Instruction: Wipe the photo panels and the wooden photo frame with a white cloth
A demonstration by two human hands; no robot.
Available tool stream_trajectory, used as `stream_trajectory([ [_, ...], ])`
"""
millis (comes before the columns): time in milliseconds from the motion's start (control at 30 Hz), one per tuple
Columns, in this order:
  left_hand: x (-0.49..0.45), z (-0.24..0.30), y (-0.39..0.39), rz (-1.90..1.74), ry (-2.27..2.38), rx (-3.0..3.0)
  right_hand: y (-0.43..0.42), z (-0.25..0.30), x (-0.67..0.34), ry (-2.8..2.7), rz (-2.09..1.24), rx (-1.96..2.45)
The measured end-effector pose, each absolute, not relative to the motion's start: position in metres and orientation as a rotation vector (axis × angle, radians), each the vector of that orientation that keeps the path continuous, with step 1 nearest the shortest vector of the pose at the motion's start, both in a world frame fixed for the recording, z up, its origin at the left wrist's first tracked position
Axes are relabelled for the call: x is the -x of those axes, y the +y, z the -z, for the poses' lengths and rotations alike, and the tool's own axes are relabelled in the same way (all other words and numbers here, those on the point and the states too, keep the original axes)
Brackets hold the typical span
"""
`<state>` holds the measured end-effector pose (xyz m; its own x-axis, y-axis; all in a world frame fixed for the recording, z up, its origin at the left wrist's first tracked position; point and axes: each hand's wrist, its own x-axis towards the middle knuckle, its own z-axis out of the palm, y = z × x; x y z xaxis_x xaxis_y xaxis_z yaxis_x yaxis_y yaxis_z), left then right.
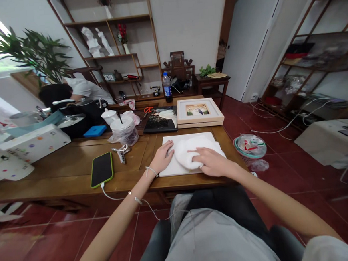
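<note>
— While bearing down on the white towel (190,151), how held, right hand (213,162)?
— Palm down, fingers pressed together, laid over the towel's near edge at five o'clock. Gripping or only pressing: cannot tell.
— And left hand (163,157)?
— Flat, fingers slightly spread, tips touching the towel at nine o'clock, heel on the white panel (174,170).
— Towel itself?
— Bunched on top of the white panel, covering its middle and right part, on the wooden table (74,170) close to the near edge.
— Beyond the panel, at twelve o'clock?
— Pale wooden photo frame (199,111), lying flat just past the panel's far edge. At eleven, dark photo print (161,119), right beside the frame.
— Off at nine o'clock?
— Phone in a green case (101,169), screen dark, white cable plugged into the near end. Between phone and panel, a little farther back, metal clip (120,152). At ten, lidded plastic cup in a clear bag (125,130).
— At three o'clock?
— Down on the red floor, waste basket with a plastic liner (249,145), near the table's corner.
— Anyone else?
— At ten o'clock, by the far end of the table, another person (80,89), bent low, in a white top, behind black pots (79,114).
</note>
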<state>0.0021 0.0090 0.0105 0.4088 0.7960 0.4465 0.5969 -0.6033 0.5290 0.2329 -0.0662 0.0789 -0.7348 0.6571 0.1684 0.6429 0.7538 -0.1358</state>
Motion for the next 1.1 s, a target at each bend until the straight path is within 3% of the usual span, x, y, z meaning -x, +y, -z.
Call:
stream_trajectory([
  [367,-0.003,-0.011,0.008,-0.966,1.209,-2.393,-0.012,-0.056,-0.283,-2.563,0.0,1.396],
  [833,-0.004,-0.012,0.008,-0.952,1.22,-2.426,-0.146,-0.099,-0.278,-2.773,-0.331,1.308],
  [1100,-0.004,-0.011,0.008,-0.943,1.226,-2.429,-0.057,-0.081,-0.286,-2.651,-0.204,1.412],
])
